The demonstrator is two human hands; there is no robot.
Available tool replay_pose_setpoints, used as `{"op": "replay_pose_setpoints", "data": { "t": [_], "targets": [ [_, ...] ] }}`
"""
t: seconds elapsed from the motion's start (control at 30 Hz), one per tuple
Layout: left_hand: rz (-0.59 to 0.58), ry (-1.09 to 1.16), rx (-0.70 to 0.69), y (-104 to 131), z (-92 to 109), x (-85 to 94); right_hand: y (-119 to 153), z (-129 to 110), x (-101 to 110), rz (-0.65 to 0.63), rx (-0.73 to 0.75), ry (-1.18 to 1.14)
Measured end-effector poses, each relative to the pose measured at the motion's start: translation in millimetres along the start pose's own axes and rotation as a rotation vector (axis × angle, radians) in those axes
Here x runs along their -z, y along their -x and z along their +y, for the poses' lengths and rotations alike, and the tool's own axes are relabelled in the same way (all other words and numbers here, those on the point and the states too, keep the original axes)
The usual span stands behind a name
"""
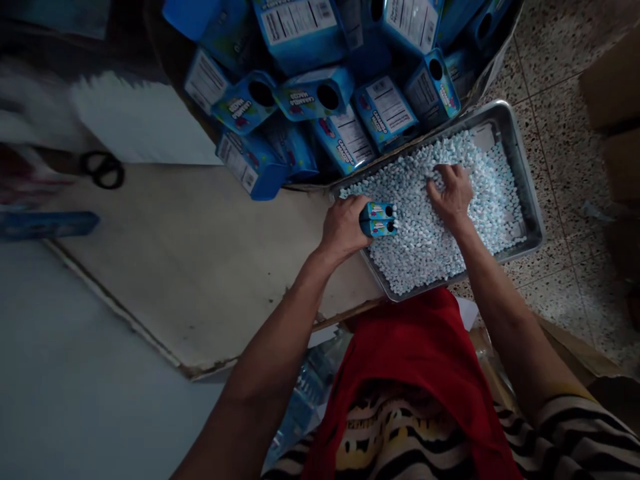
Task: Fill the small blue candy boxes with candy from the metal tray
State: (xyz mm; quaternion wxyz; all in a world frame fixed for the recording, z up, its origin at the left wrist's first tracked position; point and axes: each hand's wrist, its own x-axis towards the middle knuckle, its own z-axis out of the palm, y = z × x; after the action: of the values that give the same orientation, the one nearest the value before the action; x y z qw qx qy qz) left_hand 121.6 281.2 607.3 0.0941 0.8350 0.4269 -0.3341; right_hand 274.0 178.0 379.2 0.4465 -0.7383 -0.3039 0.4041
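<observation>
My left hand (345,227) is closed around two small blue candy boxes (379,221), held side by side at the tray's left part. Their printed ends with dark round holes face the candies, and a few white pieces sit by the holes. A metal tray (534,200) contains a thick layer of small white and pale blue candies (425,247). My right hand (454,197) is over the candies with its fingers bent down among them. A gap shows between thumb and index finger; the other fingertips are partly hidden.
Behind the tray, a large carton (493,73) is heaped with blue candy boxes (385,113). Black-handled scissors (103,170) lie on the pale worktop (210,267) at left, near another blue box (50,225). Brown cartons (615,87) stand on the speckled floor at right.
</observation>
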Motion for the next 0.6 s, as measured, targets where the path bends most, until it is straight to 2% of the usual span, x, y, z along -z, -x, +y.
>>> {"op": "replay_pose_setpoints", "data": {
  "t": [0.1,0.23,0.33,0.5,0.6],
  "targets": [
    [-0.065,-0.012,0.027,-7.8,20.0,-0.3,15.9,-18.9,-6.7,0.021,-0.127,-0.330],
    [-0.078,-0.017,0.135,-16.3,40.9,1.2,31.0,-51.5,-9.4,0.033,-0.294,-0.867],
    [-0.061,-0.019,0.145,-17.8,47.1,4.3,44.4,-80.2,0.1,0.043,-0.314,-1.128],
    [0.022,0.128,-0.032,-11.4,51.3,9.5,66.8,-114.7,38.1,0.049,-0.138,-1.224],
    [0.110,0.318,-0.104,-5.9,52.8,7.2,74.5,-108.3,63.5,0.013,-0.043,-1.131]
  ]
}}
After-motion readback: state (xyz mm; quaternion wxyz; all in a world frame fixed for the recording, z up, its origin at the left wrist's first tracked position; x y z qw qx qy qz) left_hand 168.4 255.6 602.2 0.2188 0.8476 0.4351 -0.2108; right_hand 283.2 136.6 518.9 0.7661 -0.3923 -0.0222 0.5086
